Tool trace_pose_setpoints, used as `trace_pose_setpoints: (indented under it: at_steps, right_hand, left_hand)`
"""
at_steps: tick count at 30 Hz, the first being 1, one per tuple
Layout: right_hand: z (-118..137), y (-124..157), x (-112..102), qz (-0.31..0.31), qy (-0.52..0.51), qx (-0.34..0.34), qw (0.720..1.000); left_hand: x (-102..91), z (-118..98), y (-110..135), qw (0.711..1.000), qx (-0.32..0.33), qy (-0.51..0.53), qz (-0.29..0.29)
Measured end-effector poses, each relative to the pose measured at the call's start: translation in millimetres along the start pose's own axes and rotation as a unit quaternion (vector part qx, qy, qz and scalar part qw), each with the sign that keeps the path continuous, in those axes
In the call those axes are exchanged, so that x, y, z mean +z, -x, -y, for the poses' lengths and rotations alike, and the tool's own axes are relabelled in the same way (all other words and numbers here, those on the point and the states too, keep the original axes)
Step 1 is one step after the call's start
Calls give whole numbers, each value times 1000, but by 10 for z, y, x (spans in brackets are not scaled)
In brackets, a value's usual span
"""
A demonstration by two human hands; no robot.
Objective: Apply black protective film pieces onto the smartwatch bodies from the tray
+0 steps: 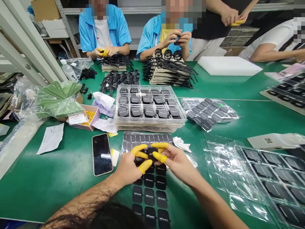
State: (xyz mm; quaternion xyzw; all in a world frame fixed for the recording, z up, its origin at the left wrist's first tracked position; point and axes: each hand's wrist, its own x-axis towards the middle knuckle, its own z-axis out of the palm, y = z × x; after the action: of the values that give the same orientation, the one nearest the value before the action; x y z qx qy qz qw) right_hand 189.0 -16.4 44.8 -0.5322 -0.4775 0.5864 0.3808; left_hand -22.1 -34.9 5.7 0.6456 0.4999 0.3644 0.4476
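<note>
Yellow finger cots cover several fingertips on both my hands. My right hand [175,159] pinches a small black square watch-face-like piece [152,154] between thumb and fingers. Closed around the left side of that piece, my left hand [132,163] has dark material between its fingers; whether it is a second piece I cannot tell. Just beyond my fingers lies a sheet of dark rounded-square stickers [147,138]. Below my hands, rows of black square pieces with white lettering [149,197] lie on the green table [78,194].
Stacked transparent trays [150,121] hold black squares ahead. A phone [102,154] lies left, near a box of yellow finger cots [89,116] and green straps [62,98]. Another tray [274,178] and plastic film [224,165] are right. Co-workers handle black parts across the table.
</note>
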Motion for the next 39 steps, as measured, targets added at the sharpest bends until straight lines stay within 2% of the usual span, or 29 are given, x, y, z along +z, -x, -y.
trace_pose_setpoints:
  at_steps: [3,5,6,8,9,11,14,16,19,21,24,26,28,30,32,34,36,37,39]
  right_hand:
    - [483,-453,-144,-56,55,-92,993]
    - [860,-1014,-174,-114,121,-182,969]
    - [1031,-1337,-170,-138,165,-202,956]
    - [1296,-1959,-143,-174,251,-179,935]
    - [1381,-2216,-129,-173,312,-162,920]
    - [1464,-2561,-102,-155,441,-128,875]
    - [1461,-2711,-26,-156,553,-147,805]
    - [1441,-2701,77,-140,568,-180,791]
    - [1441,-2713,264,-73,576,-172,796]
    - [1461,-2758,346,-51,580,-153,799]
    - [1506,-2803,364,-37,537,-140,831]
    - [1526,-2737,330,-52,460,-154,873]
    - [1506,-2522,280,-75,348,-185,916]
    - [1400,-2123,225,-65,225,-221,947]
    - [1166,-1564,182,-35,123,-242,962]
    - [811,-951,175,-41,58,-209,975]
    - [402,-421,217,-48,-3,-110,993]
    - [210,-222,252,-49,-21,-68,996]
    - [-97,23,333,-49,-39,-33,997]
  left_hand:
    - [27,11,-3,999,-6,51,-5]
    - [28,20,-11,998,1,58,-5]
    - [27,24,-14,998,2,60,-6]
    - [27,37,-15,998,1,68,-8]
    - [31,46,-14,997,2,72,-10]
    - [42,66,-11,997,4,74,-9]
    - [60,93,-15,998,-2,61,-2]
    - [65,103,-22,998,-13,56,4]
    - [65,104,-28,998,-15,55,0]
    - [62,102,-25,998,-8,54,-5]
    - [55,97,-16,999,-3,49,-4]
    - [50,92,-15,999,7,47,-5]
    - [46,82,-18,999,14,47,-11]
    - [43,67,-23,999,17,42,-16]
    - [38,48,-28,999,15,33,-17]
    - [30,24,-32,1000,3,26,-13]
    - [20,3,-34,1000,-23,19,-7]
    - [14,-5,-35,999,-35,15,-4]
    - [5,-10,-38,999,-45,-2,-7]
